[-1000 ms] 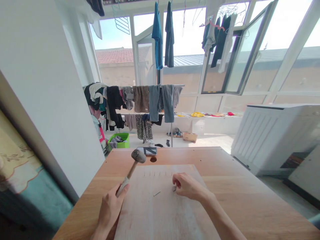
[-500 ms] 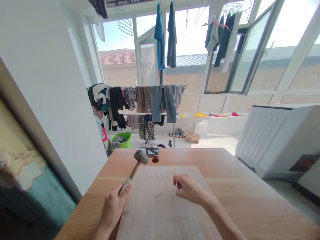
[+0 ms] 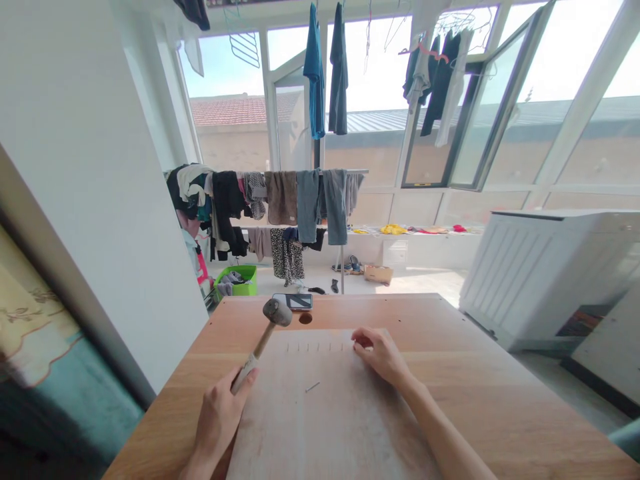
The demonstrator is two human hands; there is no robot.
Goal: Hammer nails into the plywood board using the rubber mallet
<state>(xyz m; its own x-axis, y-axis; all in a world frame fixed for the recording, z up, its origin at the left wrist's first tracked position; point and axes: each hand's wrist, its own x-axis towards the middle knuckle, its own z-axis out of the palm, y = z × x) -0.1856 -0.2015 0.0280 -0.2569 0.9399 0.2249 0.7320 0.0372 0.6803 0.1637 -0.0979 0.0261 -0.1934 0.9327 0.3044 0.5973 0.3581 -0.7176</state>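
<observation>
My left hand [image 3: 220, 407] is closed around the light-coloured grip of a mallet [image 3: 257, 347]. Its dark grey head [image 3: 277, 312] points up and away, raised over the left edge of a pale wooden board [image 3: 300, 427]. Across the far part of the board, several thin nails [image 3: 319, 347] stand upright in a row. At the right end of that row, my right hand [image 3: 377, 353] has thumb and fingertips pinched on what looks like a nail, mostly hidden by the fingers. A loose nail [image 3: 313, 387] lies flat on the board between my hands.
The board rests on a wooden table [image 3: 480, 387]. Past it are a round brown object [image 3: 305, 319] and a phone [image 3: 295, 302] near the far edge. Beyond the table stand a laundry rack with clothes [image 3: 283, 197], a green basket [image 3: 245, 280] and a white cabinet [image 3: 540, 273].
My right hand has moved away from me to the right end of the nail row. One more upright nail shows there. The left hand keeps the mallet raised; the view has shifted slightly.
</observation>
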